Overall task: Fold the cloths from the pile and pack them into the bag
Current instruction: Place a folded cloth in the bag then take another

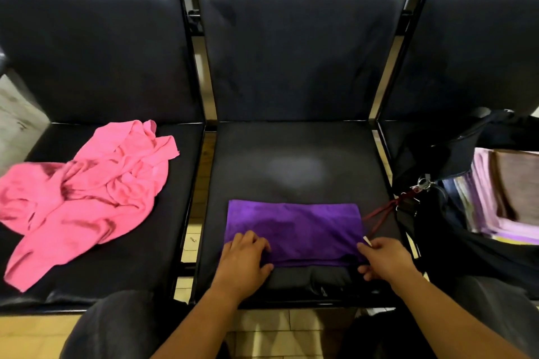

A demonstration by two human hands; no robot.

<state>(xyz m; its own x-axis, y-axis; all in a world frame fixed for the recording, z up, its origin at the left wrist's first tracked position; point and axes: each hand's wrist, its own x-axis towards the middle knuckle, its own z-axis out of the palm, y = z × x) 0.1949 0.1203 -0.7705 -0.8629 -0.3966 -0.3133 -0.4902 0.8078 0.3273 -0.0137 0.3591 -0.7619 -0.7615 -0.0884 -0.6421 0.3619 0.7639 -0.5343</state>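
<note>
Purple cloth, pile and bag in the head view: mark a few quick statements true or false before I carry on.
1. The purple cloth lies on the middle seat. True.
2. The pink cloths are folded flat. False: they lie crumpled on the left seat.
3. The left hand and right hand each grip a near corner of the purple cloth. True.
4. The bag holds nothing. False: folded cloths show inside it.
</note>
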